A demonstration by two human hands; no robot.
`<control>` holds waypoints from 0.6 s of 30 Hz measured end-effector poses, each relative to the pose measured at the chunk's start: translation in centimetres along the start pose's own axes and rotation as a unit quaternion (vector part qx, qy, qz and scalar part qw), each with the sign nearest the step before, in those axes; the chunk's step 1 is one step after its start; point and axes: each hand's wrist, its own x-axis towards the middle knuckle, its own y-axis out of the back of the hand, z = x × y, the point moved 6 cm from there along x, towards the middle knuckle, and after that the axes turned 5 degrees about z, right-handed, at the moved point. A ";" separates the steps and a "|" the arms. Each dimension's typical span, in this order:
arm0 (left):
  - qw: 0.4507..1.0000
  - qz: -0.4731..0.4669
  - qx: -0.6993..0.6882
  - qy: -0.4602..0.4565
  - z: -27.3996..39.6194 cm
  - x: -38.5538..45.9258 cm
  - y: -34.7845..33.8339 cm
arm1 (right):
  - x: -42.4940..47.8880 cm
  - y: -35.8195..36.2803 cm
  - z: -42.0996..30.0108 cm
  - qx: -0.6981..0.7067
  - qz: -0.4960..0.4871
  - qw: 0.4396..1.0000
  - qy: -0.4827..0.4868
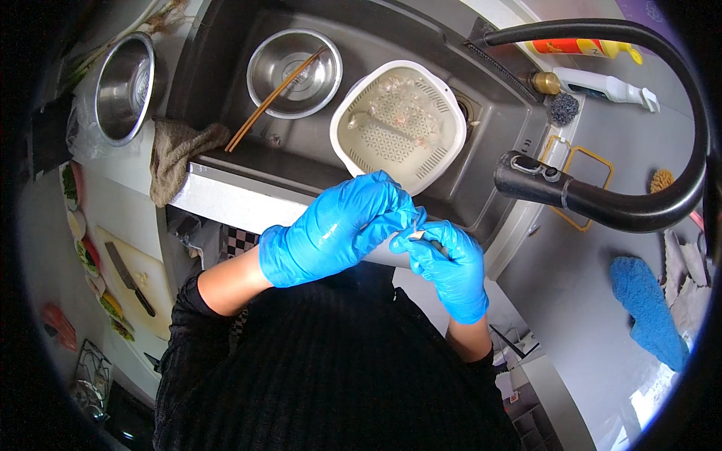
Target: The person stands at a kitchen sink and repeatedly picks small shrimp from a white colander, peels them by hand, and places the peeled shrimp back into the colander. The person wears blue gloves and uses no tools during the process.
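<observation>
Both hands wear blue rubber gloves and meet over the sink's front edge. My right hand (pixel 448 262) pinches a small pale piece of food (pixel 417 235) between thumb and fingers; its exact kind is unclear. My left hand (pixel 350 220) has its fingertips closed on the same piece from the other side, and they hide much of it. Just beyond them, a white plastic colander (pixel 340 132) sits in a basin of cloudy water. Small translucent scraps (pixel 403 90) and a long greyish piece of food (pixel 378 123) lie in that water.
The dark sink (pixel 299 152) also holds a steel bowl (pixel 276 51) with wooden chopsticks (pixel 271 101) across it. A black faucet (pixel 536 180) arches in from the right. At left are another steel bowl (pixel 121 96), a brown cloth (pixel 177 155) and a knife (pixel 128 276) on a cutting board (pixel 158 265).
</observation>
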 end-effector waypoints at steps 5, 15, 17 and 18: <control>0.996 -0.006 -0.086 0.023 0.2 0.7 0.3 | 0.2 -0.2 -0.6 -0.131 -0.014 0.991 0.035; 0.995 -0.014 -0.081 0.049 -0.1 0.5 0.1 | -0.1 -0.7 -0.7 -0.163 0.008 0.986 0.047; 0.994 -0.014 -0.083 0.067 -0.3 0.5 -0.1 | -0.3 -0.7 -0.4 -0.114 0.023 0.993 0.018; 0.989 -0.024 -0.110 0.093 -0.5 0.5 -0.2 | -0.5 -0.6 -0.3 -0.097 0.029 0.995 0.009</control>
